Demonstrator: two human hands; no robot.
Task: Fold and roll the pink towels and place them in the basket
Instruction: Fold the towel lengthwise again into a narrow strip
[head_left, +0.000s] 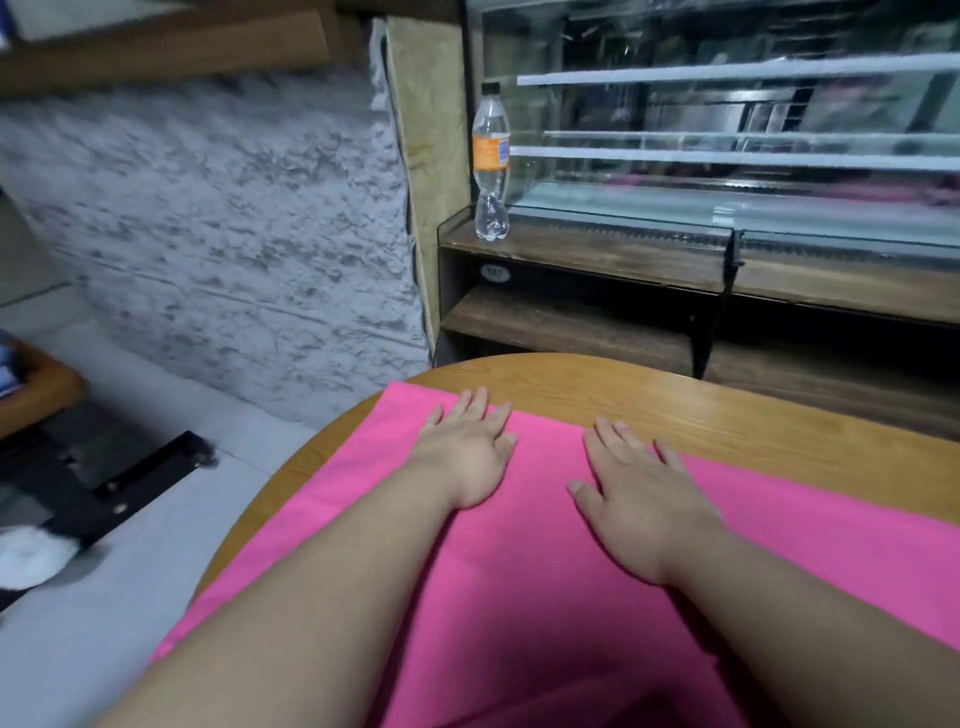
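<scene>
Left hand (470, 449) and right hand (641, 493) flat atop the pink towel (519, 597)

The pink towel (519, 597) ran out past the lower and right edges, and the forearms (337, 597) hid part of it. The desk (727, 410) was cut off at right. Things behind the blurred glass case (727, 130) could not be told. The label on the bottle (491, 156) was too small to read.
</scene>
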